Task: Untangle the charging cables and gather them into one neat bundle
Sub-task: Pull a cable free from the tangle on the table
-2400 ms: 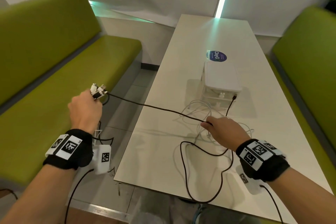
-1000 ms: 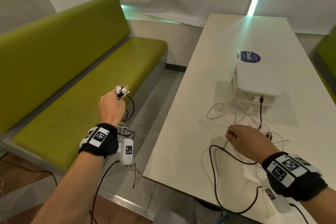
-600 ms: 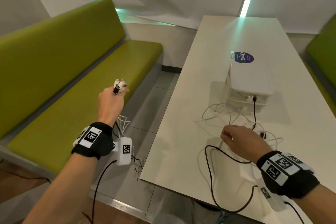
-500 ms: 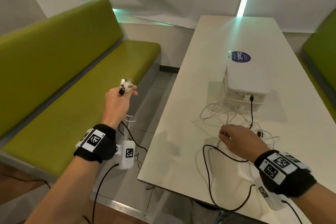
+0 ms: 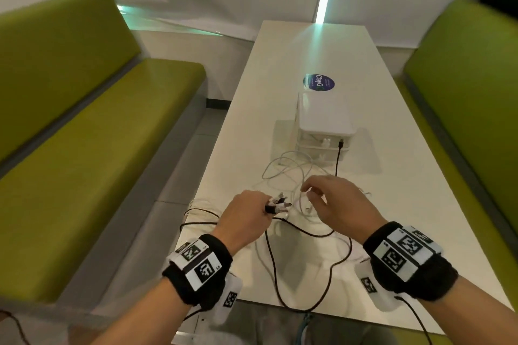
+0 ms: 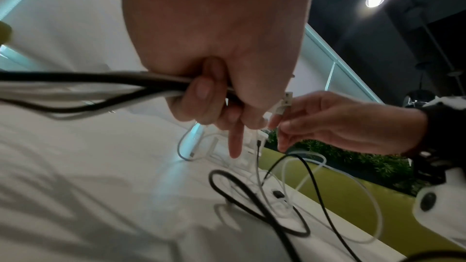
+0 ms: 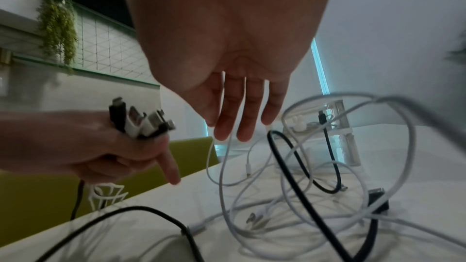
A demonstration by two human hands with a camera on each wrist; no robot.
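A person's left hand (image 5: 246,218) clutches a cluster of connector ends (image 7: 141,122) just beside the right hand (image 5: 333,204), whose relaxed fingers hold nothing above loose cables (image 7: 297,196) sprawled on the surface (image 5: 294,59) (judging by the loops, roughly half remain to gather) in front of the white box (image 5: 325,115).

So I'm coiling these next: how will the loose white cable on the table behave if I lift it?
Probably floppy: the white cable lies in slack loops on the table. It looks thin, so likely light. It crosses the black cable, so lifting it may drag that along or snag.
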